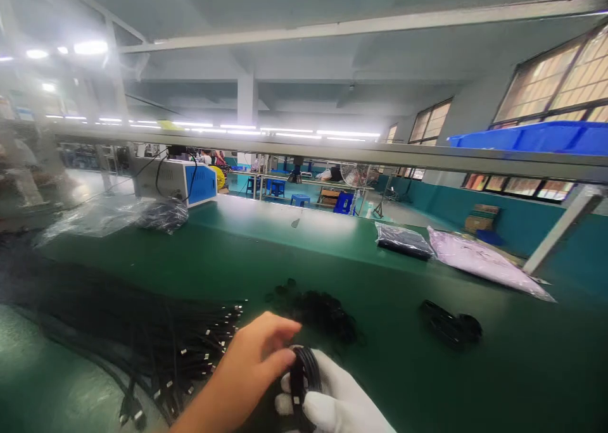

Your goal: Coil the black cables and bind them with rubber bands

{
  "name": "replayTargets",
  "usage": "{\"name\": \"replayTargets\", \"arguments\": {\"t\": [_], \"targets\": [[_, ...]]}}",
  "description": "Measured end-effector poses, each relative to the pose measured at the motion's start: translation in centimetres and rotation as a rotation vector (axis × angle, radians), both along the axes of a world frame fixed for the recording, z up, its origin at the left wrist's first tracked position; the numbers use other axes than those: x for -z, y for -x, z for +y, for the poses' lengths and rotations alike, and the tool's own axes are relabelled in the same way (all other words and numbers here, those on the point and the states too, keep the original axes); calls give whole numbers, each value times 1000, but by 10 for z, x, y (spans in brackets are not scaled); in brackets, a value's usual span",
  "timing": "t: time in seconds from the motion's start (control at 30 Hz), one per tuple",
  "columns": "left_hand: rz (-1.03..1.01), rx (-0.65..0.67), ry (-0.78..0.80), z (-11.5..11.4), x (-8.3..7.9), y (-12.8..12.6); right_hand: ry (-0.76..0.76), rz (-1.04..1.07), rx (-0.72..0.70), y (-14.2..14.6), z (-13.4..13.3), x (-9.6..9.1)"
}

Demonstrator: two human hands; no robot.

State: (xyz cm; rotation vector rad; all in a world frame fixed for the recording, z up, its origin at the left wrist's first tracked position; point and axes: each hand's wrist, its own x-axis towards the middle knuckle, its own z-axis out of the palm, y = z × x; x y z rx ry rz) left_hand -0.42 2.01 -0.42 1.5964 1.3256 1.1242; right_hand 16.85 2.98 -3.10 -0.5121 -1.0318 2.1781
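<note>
**A:** What is the biggest thing we see?

**B:** We see a long green table [389, 275] that runs right across in front of us. A grey shelf rail [332, 149] crosses above it, and a blue bin [532, 135] sits up on the right end of that rail.

**A:** What lies on the table?

**B:** On our left we see a big pile of loose black cables [142, 338] with small silver plug ends. Far back on the left stands a grey and blue box machine [175, 180], with a clear bag of black cables [161, 214] just beside it. On the right lie a pink bag [479, 259] and a smaller dark bag [403, 240], near each other.

**A:** And closer to us?

**B:** We see a heap of black coils [318, 309] in the middle and another small black bundle [451, 325] to the right, well apart.

**A:** What are our hands doing?

**B:** Our right hand [327, 401] wears a white glove. Its fingers are closed around a small coiled black cable [301, 376], low in the middle of the view and just above the table. Our bare left hand [256, 357] comes in from the left. Its thumb and fingers press on the top of the same coil, so both hands grip it together.
</note>
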Motion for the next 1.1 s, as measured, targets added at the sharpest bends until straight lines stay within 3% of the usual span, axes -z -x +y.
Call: {"name": "replayTargets", "arguments": {"t": [0.07, 0.17, 0.3, 0.4, 0.47, 0.53, 0.63, 0.7, 0.8, 0.9, 1.03, 1.1], "targets": [[-44, -70, 107, -6, 8, -5, 1, -43, 5, 1, 2, 2], [-220, 32, 243, -10, 26, -14, -103, -153, -29, 1, 6, 6], [-451, 132, 271, -8, 42, -20, -206, -219, -28, -2, 10, 7], [-325, 152, 331, -8, 37, -17, -233, -232, -25, -5, 9, 8], [-70, 17, 250, -10, 30, -15, -217, -273, 0, -5, 8, 7], [145, -117, 19, -14, 26, -14, -210, -336, 28, -3, 7, 5], [296, -136, -293, -16, 31, -17, -235, -354, 56, 1, 9, 7], [337, -136, -355, -16, 38, -18, -229, -336, 67, 4, 11, 12], [308, -202, -305, -12, 45, -19, -216, -294, 62, 5, 13, 21], [253, -206, -206, -7, 35, -20, -220, -188, -2, 3, 11, 25], [176, -161, -118, 0, 8, -13, 27, 83, -131, -9, 6, 16], [134, -196, -79, 2, 4, -1, 100, 114, -149, -20, 8, 9]]}}
